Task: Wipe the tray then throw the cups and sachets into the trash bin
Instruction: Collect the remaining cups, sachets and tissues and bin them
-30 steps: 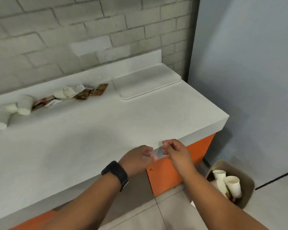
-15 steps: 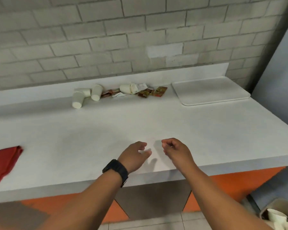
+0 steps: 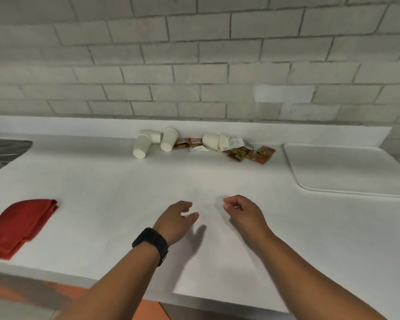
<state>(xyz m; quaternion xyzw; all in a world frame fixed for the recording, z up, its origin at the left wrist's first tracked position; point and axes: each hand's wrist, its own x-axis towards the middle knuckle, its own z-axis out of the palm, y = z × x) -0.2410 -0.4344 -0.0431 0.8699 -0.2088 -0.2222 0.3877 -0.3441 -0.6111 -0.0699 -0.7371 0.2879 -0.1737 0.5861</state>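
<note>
Several white paper cups lie tipped over at the back of the white counter, with another cup beside crumpled paper. Red-brown sachets lie just right of them. The white tray rests flat at the far right. A folded red cloth lies near the front left. My left hand, with a black watch on the wrist, hovers over the counter's middle with fingers loosely curled and empty. My right hand is beside it, also curled and holding nothing.
The white counter runs along a grey brick wall with a low backsplash. A metal sink shows at the far left edge. Orange cabinet fronts sit below the counter's front edge.
My view has swung left from the trash bin and counter corner to the counter's middle. Both hands have moved from the counter edge to over its surface; the red cloth has come into view.
</note>
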